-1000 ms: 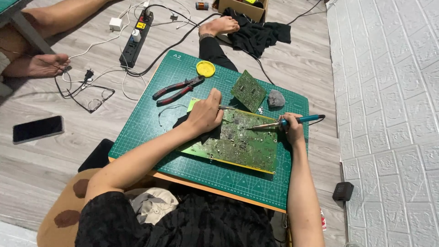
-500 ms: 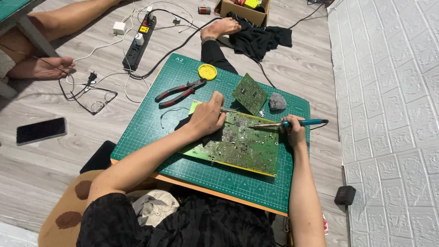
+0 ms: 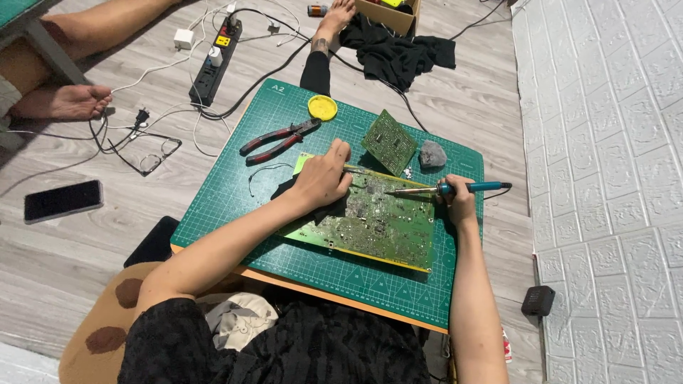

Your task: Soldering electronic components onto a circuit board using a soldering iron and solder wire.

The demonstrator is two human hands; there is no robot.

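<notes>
We see the large circuit board (image 3: 373, 227) lying flat on the green cutting mat (image 3: 235, 192) on the desk. Our left hand (image 3: 324, 178) presses its 10 o'clock corner, fingers curled, perhaps pinching solder wire. Our right hand (image 3: 459, 203) at 3 o'clock grips the soldering iron (image 3: 441, 189). The board looks stiff, light and fragile; hold its edges. Beyond lie pliers (image 3: 279, 140) and a small board (image 3: 388, 141)

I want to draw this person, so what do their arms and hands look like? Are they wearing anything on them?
Both arms are bare from the shoulder area down. The left hand and right hand wear no gloves, and no rings, watch or bracelets show. The only clothing near the arms is a black, textured top with short sleeves ending at the upper arms.
</notes>
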